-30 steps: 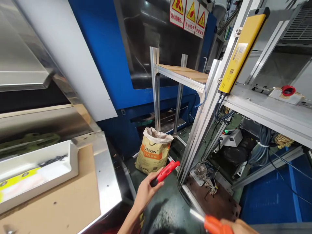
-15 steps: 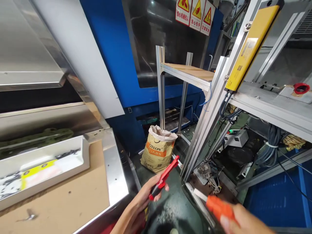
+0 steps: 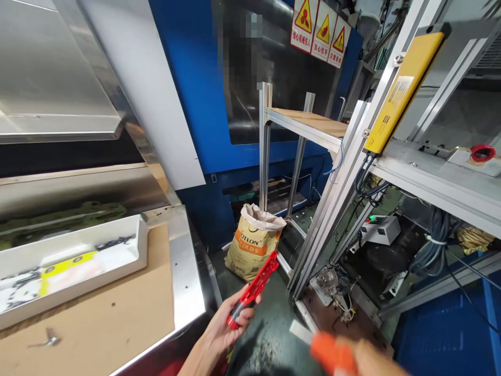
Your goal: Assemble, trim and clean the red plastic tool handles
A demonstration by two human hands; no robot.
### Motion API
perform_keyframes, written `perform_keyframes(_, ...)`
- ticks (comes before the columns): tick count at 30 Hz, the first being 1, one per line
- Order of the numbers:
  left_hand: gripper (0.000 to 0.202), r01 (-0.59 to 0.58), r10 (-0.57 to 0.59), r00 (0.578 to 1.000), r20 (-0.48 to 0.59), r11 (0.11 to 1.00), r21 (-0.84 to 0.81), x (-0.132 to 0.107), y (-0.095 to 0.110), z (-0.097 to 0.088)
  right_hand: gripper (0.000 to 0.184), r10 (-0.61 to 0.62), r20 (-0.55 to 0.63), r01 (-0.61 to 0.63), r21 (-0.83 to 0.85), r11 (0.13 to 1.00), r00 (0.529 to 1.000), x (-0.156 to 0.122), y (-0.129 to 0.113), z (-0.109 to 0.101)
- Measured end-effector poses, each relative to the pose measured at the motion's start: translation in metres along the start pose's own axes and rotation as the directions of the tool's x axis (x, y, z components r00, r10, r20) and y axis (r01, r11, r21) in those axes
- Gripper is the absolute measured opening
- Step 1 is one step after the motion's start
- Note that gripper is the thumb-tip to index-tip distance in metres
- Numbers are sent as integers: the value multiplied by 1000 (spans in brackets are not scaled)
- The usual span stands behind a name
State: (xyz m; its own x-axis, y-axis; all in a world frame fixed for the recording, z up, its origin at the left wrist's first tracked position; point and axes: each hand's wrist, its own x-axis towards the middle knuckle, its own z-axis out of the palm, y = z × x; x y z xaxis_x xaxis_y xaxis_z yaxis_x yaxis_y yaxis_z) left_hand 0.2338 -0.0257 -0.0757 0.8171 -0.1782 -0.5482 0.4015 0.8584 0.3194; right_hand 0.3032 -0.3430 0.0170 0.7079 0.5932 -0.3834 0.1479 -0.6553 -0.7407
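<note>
My left hand [image 3: 234, 319], fingers closed, grips a long red-and-black plastic part [image 3: 256, 286] by its dark grip end. The part slants up to the right, its red openwork side facing me, in front of an open paper sack [image 3: 250, 245]. At the lower right, my right hand [image 3: 370, 357] is blurred by motion. Its fingers are wrapped round an orange-handled tool [image 3: 332, 351] with a pale flat blade. The blade points left toward the red part and stays apart from it.
On the left stands a metal-edged bench [image 3: 183, 282] with a white tray [image 3: 117, 271] of small dark pieces. A small metal object [image 3: 50, 339] lies on its board. An aluminium frame [image 3: 319, 224] with cables rises on the right, before a blue machine [image 3: 188, 94].
My left hand has shifted a little left, and the red-and-black part has turned to show its openwork side. The right hand has moved left and slightly down with the orange-handled tool.
</note>
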Motion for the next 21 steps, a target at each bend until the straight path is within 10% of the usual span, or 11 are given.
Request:
perform_keyframes(6,32,-299,326,940,-98,929,218,-12,-30,16,47,-87,-376,56,-92,994,922,38,24,-33)
perform_keyframes(10,67,-501,577,795,-186,799,334,-17,-60,21,40,-418,-750,368,-247,896,513,45,-3,-87)
perform_keyframes(15,102,-592,623,782,0,743,312,-26,-86,26,61,-574,-819,392,-527,754,3,79,-73,-137)
perform_keyframes(17,108,-605,629,776,37,727,325,-36,-91,31,71,-589,-806,296,-578,760,-61,101,-90,-147)
perform_keyframes(21,103,-623,652,757,38,704,341,-63,-96,42,73,-578,-816,201,-566,799,-1,133,-94,-148)
